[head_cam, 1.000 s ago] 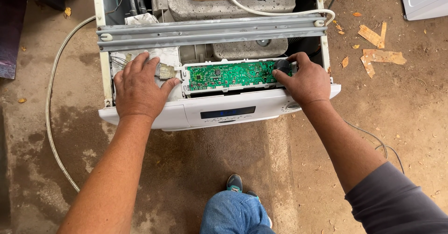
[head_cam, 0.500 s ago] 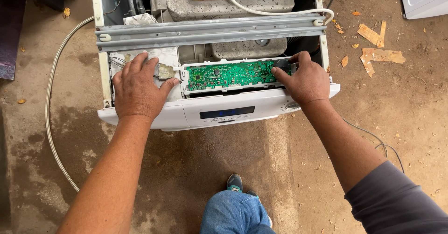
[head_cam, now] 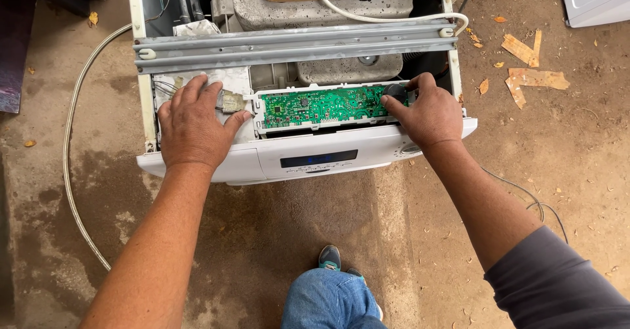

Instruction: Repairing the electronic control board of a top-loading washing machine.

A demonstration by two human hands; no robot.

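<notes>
On the far left a thin grey hose [head_cam: 69,138] curves over the dirty concrete floor [head_cam: 315,217], and there is open floor all the way down that side. Next comes the white washing machine [head_cam: 141,73] with its top off, so you can look inside. Its front edge is the white control panel [head_cam: 315,158], which sticks out toward the person. The left hand [head_cam: 191,125] lies flat on the left end of that panel, fingers spread a little and reaching over the edge into the machine, with the thumb touching a small grey plug [head_cam: 231,101]. Just to the right sits the green circuit board [head_cam: 325,106], lying long and flat behind the panel. A grey metal bar [head_cam: 295,43] crosses the machine just behind the board, so room above it is tight. Behind the bar is a big grey concrete block [head_cam: 315,7] with a white cable [head_cam: 380,19] over it. The right hand [head_cam: 426,112] sits on the right end of the board, fingers bent and pressed close together around a dark round knob [head_cam: 396,91]. Farther right, wood scraps [head_cam: 531,66] lie on the floor, well apart from the machine. Below, a knee in jeans [head_cam: 328,299] and a shoe show. Both hands stay where they were a moment ago; nothing has moved.
</notes>
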